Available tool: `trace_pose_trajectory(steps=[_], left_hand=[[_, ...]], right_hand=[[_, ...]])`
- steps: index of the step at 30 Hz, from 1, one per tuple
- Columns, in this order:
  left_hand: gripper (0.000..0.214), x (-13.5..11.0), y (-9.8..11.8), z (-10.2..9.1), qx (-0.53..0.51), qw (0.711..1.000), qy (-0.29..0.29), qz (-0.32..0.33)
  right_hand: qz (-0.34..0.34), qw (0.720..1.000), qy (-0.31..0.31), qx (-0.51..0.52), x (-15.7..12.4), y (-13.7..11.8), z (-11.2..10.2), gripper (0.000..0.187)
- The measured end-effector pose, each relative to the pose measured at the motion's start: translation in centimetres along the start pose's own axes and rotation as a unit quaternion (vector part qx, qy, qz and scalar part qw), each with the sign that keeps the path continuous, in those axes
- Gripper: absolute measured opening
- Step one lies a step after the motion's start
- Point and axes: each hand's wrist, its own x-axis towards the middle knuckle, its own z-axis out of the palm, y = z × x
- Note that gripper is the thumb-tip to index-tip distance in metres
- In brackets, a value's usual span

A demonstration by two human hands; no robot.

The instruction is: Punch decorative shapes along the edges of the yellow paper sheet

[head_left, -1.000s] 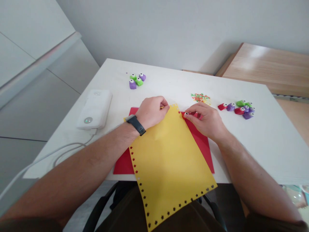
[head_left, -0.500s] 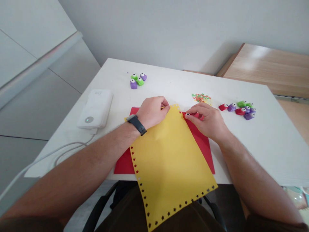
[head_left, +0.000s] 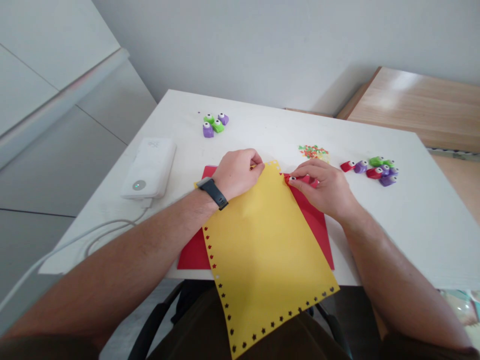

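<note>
A yellow sheet of paper (head_left: 266, 235) lies slanted over a red sheet (head_left: 195, 252), its lower end hanging past the table edge. Small punched shapes run along its left, bottom and top edges. My left hand (head_left: 242, 172), with a dark watch on the wrist, pinches the sheet's far edge; the fingertips partly hide the paper there. My right hand (head_left: 320, 185) is closed around a red craft punch (head_left: 288, 179) with a white knob, set at the sheet's upper right edge. The fingers cover most of the punch.
Purple and green craft punches (head_left: 213, 125) stand at the back left. Several red, purple and green punches (head_left: 375, 170) sit at the right. Paper confetti (head_left: 314, 151) is heaped behind my right hand. A white power bank (head_left: 150, 167) with a cable (head_left: 108, 225) lies at the left.
Hardly anything differs: both hands keep their places on the yellow sheet, and the red punch stays at its upper right edge. The whole view has shifted very slightly.
</note>
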Motion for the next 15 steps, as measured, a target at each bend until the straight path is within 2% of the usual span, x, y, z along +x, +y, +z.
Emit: trace_pose_trajectory(steps=[15], left_hand=[[0.016,-0.10,0.04,0.11,-0.008,1.000,0.004,0.014]], right_hand=[[0.002,1.000,-0.012,0.004,0.09,-0.04,0.82,0.008]])
